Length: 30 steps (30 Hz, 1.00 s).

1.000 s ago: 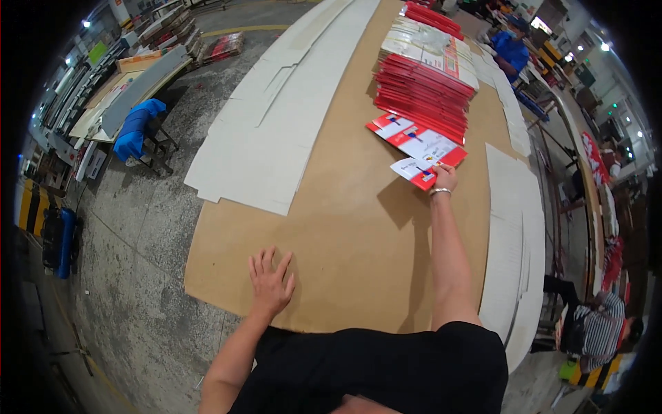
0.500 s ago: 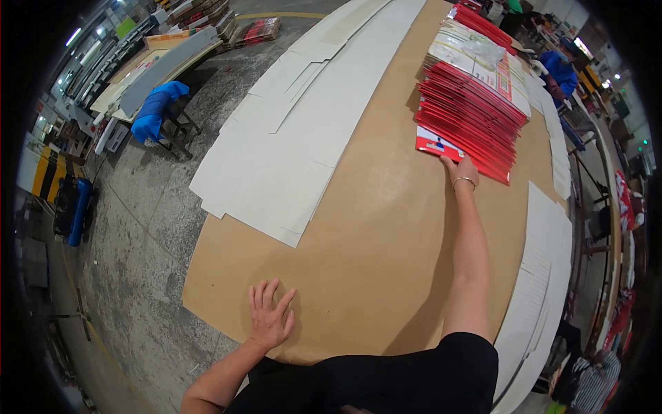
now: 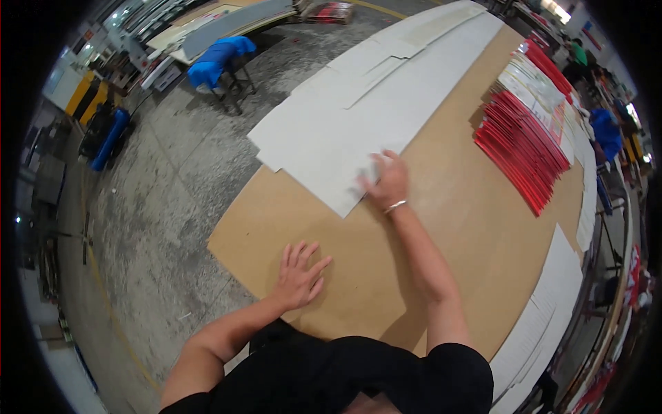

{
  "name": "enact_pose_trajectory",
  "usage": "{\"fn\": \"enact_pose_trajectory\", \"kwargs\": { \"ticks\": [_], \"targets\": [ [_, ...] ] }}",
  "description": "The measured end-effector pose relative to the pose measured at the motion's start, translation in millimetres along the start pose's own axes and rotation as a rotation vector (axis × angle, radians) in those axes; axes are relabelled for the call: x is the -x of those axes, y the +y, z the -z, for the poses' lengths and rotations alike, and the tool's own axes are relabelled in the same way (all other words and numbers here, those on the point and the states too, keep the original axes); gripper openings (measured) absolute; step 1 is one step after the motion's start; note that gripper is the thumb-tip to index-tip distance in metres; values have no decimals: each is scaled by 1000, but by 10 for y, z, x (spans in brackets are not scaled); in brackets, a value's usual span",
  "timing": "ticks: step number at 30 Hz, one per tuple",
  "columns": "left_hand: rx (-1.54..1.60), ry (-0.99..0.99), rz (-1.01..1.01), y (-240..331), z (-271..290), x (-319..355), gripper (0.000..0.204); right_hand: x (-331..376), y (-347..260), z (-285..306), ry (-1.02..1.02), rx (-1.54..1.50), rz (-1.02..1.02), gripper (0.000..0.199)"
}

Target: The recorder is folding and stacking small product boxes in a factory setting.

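Observation:
My left hand (image 3: 298,284) lies on the brown board (image 3: 345,259) near its front edge, fingers spread and holding nothing. Above the right edge of the white cardboard sheets (image 3: 345,148) is my right hand (image 3: 390,183), its fingers apart and blurred by motion. No object shows in it, and whether it touches the sheets I cannot tell. A leaning stack of flat red packages (image 3: 520,152) sits farther off on the right side of the board, apart from both hands. White printed pieces (image 3: 536,79) lie behind the red ones.
More white cardboard (image 3: 545,310) runs along the board's right side. Past the left edge is a concrete floor (image 3: 172,200), with a blue-covered stool (image 3: 219,65) and a blue machine (image 3: 107,138). A person in blue (image 3: 607,132) is at the far right.
My right hand has let go of the red packages and moved left to the white sheets' edge. The view has swung right; my left hand still rests on the board.

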<state>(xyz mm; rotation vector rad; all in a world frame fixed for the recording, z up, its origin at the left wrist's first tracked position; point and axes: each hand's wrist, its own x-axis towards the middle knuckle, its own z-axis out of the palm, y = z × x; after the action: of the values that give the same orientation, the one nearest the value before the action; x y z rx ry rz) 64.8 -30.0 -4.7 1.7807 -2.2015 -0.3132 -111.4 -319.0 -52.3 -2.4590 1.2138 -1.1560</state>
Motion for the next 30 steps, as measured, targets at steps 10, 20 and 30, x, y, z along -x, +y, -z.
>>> {"fn": "enact_pose_trajectory", "kwargs": {
  "ticks": [10, 20, 30],
  "targets": [
    [64, 138, 4, -67, -26, 162, 49, -327, -1606, -1045, -910, 374, -313, 65],
    [26, 177, -57, -41, -130, 82, 46, -286, -1425, -604, -1206, 407, -14, 72],
    [-47, 229, -69, -189, -326, 105, 44, 376, -1255, 213, -633, 205, -258, 86]
  ]
}}
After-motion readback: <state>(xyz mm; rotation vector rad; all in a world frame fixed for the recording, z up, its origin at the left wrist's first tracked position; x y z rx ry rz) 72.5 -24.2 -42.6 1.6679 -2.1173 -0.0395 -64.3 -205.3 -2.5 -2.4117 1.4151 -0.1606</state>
